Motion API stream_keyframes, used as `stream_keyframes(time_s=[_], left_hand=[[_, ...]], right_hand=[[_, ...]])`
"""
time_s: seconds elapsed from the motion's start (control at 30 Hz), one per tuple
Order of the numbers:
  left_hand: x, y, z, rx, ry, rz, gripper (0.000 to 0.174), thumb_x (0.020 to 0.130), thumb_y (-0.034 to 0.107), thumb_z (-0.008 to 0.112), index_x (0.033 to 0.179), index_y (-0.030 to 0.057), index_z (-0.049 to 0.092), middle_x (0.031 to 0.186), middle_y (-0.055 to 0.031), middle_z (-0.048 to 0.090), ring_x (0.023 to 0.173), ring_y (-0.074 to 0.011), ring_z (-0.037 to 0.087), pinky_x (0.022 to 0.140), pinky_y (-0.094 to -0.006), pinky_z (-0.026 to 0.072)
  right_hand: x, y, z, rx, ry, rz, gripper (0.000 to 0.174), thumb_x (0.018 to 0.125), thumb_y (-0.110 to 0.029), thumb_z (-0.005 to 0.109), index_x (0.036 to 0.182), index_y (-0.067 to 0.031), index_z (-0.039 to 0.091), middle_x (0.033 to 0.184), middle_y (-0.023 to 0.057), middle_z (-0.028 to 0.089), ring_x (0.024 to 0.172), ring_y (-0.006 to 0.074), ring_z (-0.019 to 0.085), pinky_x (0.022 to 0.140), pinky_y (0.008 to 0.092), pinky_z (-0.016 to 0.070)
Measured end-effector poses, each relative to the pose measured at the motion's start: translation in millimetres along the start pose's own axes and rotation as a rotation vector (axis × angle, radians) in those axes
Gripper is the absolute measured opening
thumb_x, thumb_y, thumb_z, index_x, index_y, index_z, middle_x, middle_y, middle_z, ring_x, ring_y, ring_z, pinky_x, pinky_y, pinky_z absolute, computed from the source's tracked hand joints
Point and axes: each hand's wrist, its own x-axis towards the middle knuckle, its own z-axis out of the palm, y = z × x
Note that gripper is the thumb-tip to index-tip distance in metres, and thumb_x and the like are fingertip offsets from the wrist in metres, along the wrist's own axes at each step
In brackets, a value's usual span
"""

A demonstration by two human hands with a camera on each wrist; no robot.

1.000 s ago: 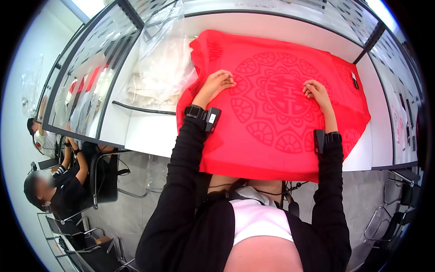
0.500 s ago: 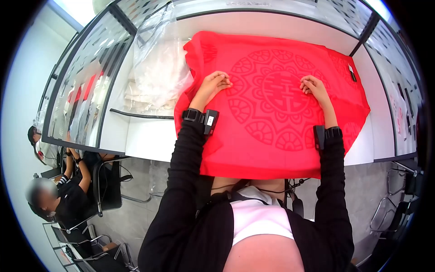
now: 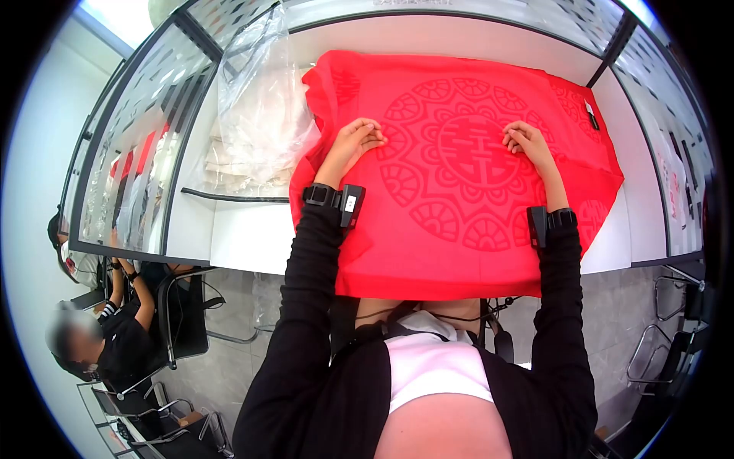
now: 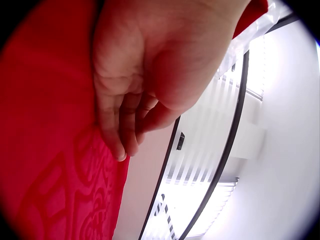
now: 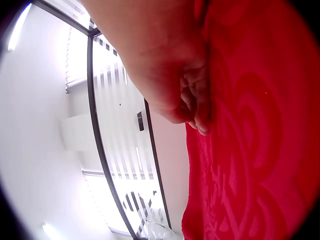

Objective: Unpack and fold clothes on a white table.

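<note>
Nearest, a white top (image 3: 440,367) is showing between the two black sleeves (image 3: 310,283) of the person sitting at the near edge of the red cloth (image 3: 470,164). The cloth is lying spread over a white table (image 3: 248,233), its near edge hanging over the table's front and its round, darker-red pattern facing up. Dark wrist devices (image 3: 351,206) are sitting above its left and right parts.

The left hand (image 3: 355,145) is resting at the cloth's left part, beside the round pattern; its fingers are bending loosely and lying close together, with the thumb near them, gripping nothing that shows. The right hand (image 3: 529,145) is resting over the right side of the pattern, its fingers curling loosely inward and lying together; in the right wrist view they are partly hiding one another, and nothing is showing in their hold.

Left of the cloth, a black strip (image 3: 237,199) is lying on the table, running up to the cloth's edge. Beyond the strip, a clear plastic bag (image 3: 264,130) is standing just beside the cloth, with pale folded material showing in it. A small black-and-white object (image 3: 592,116) is lying on the cloth's far right corner. Behind the cloth, a white panel (image 3: 443,42) is standing along its far edge. Well off to the cloth's left, past a striped glass partition (image 3: 134,168), a person in black (image 3: 126,336) is sitting.
</note>
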Motion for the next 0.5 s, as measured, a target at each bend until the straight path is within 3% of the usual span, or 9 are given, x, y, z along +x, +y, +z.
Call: stream_keyframes(time_s=[0.5], left_hand=[[-0.1,1.1,0.8,0.031,0.007,-0.016,0.013,0.092,0.009,0.043,0.096,0.0009,0.052,0.088,-0.0085,0.057,0.086,-0.0213,0.06,0.081,-0.0318,0.0485]], right_hand=[[-0.1,-0.3,1.3,-0.006,0.006,-0.006,0.015,0.092,-0.01,0.046,0.094,-0.0016,0.057,0.076,0.0055,0.061,0.062,0.0067,0.056,0.057,0.0175,0.0456]])
